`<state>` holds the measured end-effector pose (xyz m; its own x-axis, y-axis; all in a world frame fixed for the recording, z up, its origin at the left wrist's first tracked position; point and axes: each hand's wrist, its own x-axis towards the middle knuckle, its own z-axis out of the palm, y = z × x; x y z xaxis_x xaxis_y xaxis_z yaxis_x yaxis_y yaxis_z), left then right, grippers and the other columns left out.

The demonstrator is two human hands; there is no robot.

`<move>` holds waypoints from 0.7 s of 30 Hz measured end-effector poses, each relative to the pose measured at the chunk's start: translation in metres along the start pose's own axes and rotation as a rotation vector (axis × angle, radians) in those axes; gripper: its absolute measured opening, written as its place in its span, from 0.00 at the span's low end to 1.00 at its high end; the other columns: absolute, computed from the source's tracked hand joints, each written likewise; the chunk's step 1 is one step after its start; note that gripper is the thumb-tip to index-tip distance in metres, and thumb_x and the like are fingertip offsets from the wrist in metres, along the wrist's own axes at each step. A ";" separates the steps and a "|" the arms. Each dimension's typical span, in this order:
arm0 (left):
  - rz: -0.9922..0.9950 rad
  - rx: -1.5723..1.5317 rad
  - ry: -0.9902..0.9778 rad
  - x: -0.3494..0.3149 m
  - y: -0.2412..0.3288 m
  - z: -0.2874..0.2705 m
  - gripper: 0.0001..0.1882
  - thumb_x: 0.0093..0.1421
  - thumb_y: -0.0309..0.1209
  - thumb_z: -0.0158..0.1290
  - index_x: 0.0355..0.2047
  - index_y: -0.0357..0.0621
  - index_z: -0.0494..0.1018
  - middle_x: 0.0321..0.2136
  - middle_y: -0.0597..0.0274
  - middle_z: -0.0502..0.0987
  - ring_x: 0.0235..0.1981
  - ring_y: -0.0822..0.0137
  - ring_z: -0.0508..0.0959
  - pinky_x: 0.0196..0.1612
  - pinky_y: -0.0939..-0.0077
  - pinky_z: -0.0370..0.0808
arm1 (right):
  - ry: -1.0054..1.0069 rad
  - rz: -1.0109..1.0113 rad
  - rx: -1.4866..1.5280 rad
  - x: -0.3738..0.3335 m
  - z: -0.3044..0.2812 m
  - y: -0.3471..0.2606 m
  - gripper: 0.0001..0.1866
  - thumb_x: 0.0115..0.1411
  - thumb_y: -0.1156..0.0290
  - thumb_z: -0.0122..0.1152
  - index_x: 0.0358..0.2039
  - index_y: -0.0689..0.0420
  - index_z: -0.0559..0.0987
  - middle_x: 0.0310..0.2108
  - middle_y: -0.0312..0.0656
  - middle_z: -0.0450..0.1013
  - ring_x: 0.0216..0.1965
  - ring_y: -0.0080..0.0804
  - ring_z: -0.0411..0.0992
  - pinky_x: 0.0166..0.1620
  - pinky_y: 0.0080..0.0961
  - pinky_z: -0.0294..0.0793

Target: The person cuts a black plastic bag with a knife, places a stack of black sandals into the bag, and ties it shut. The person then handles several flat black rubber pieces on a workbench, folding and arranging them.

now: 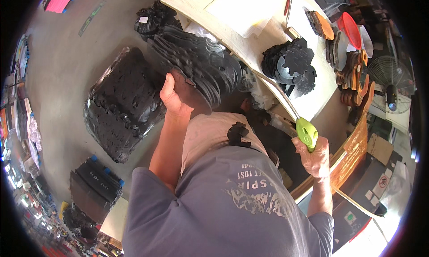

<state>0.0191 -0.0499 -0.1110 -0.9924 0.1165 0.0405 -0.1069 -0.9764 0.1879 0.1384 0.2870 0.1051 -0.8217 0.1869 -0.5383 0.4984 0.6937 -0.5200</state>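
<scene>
My left hand [175,100] is raised on the left with its thumb up, gripping the lower edge of a thin dark flat sheet [196,95]. That sheet lies against a thick row of wavy black sheets [187,55] leaning beside the table. Its fingers are mostly hidden behind the sheet. On the right, my right hand [314,157] is wrapped round the green handle of a tool [307,132] with a long thin metal shaft. The shaft slants up and left along the table's near edge, and its far end is hard to make out.
On the pale table [246,44] stands a pile of black cut pieces [289,64]. Stacked orange and dark sole-shaped pieces [355,80], a red bowl [349,29] and a fan [391,80] are at right. A plastic-wrapped black bundle [125,105] rests on the floor at left.
</scene>
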 end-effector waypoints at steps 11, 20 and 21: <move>-0.028 -0.046 0.043 0.015 -0.002 0.019 0.26 0.76 0.46 0.48 0.66 0.45 0.71 0.64 0.56 0.74 0.64 0.50 0.73 0.69 0.47 0.67 | -0.035 -0.239 0.047 -0.008 0.004 0.013 0.13 0.63 0.71 0.72 0.47 0.60 0.85 0.32 0.48 0.82 0.31 0.37 0.80 0.39 0.30 0.79; -0.145 -0.061 0.015 0.020 -0.012 0.017 0.21 0.75 0.44 0.51 0.58 0.43 0.76 0.58 0.55 0.79 0.59 0.54 0.77 0.62 0.51 0.75 | -0.128 -0.302 0.055 -0.008 0.005 0.018 0.16 0.65 0.71 0.72 0.52 0.59 0.84 0.35 0.46 0.83 0.31 0.29 0.78 0.39 0.29 0.78; -0.130 -0.034 0.048 0.019 -0.016 0.018 0.21 0.74 0.44 0.51 0.58 0.43 0.76 0.58 0.55 0.79 0.59 0.54 0.77 0.62 0.51 0.75 | -0.187 -0.329 0.009 -0.007 0.004 0.020 0.16 0.65 0.71 0.72 0.53 0.58 0.84 0.35 0.45 0.84 0.32 0.25 0.77 0.40 0.28 0.78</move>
<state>0.0027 -0.0284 -0.0957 -0.9718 0.2341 -0.0288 -0.2357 -0.9594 0.1548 0.1556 0.2969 0.0959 -0.8742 -0.1750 -0.4530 0.2197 0.6893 -0.6903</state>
